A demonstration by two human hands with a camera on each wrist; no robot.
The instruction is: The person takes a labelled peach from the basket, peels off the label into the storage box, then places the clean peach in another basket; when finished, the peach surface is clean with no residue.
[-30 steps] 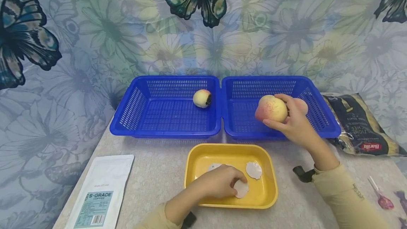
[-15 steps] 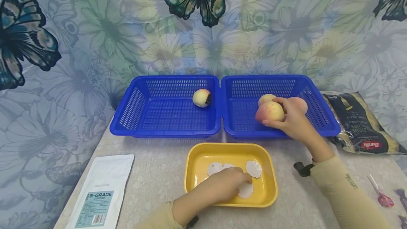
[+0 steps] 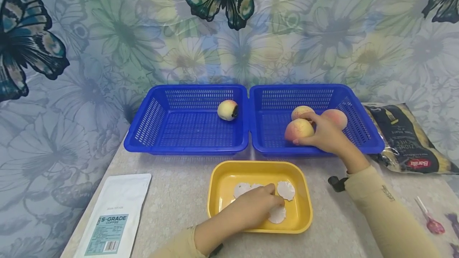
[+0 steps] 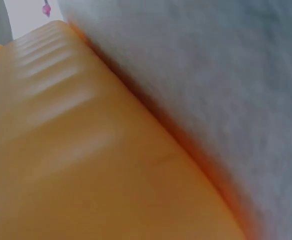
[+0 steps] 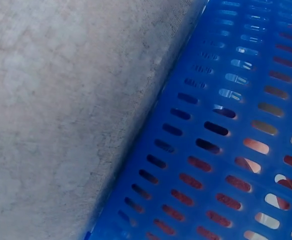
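Observation:
In the head view, my right hand [image 3: 328,132] holds a yellow-and-red peach [image 3: 299,129] low in the right blue basket [image 3: 272,146], its thumb at the front and fingers behind. Two more peaches sit beside it, one peach [image 3: 302,112] behind and another peach [image 3: 336,118] to the right. My left hand [image 3: 254,206] reaches into the yellow tray [image 3: 306,214] among several white, shell-like discs. One white disc [image 3: 277,215] lies just below its thumb, and another white disc [image 3: 286,190] lies to the right. Its fingertips are partly hidden, so whether they pinch anything is unclear.
The left blue basket [image 3: 143,142] contains a pale round fruit with a dark end [image 3: 227,110]. A coffee bag [image 3: 112,214] lies at left. At right are a Barilla pasta bag [image 3: 408,138] and a pink lollipop [image 3: 434,226].
My right hand has lowered the peach into the basket and shifted it slightly left. My left hand has moved slightly right in the tray; the disc near it has shifted right.

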